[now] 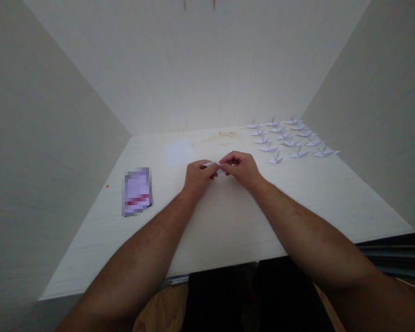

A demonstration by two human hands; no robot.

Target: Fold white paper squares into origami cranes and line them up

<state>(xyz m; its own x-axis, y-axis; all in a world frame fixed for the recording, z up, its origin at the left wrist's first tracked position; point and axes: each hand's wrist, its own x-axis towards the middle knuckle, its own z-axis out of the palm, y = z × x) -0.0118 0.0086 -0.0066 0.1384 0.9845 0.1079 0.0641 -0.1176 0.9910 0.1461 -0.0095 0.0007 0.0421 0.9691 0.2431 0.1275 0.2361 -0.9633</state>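
Between my two hands, over the middle of the white table, is a small piece of folded white paper (211, 164). My left hand (199, 175) pinches it from the left, with the thumb across it. From the right, my right hand (240, 167) grips its other edge between thumb and fingers. The fingers partly cover the paper, so its full shape is hidden. Several white paper cranes (286, 137) stand in rows on the table, beyond and to the right of my right hand.
Flat white paper (180, 151) lies behind my left hand. A blurred-out purple and white item (137, 191) rests at the left. Pale brownish marks (224, 135) show near the back wall. Walls enclose the table (224, 230) at the left, back and right.
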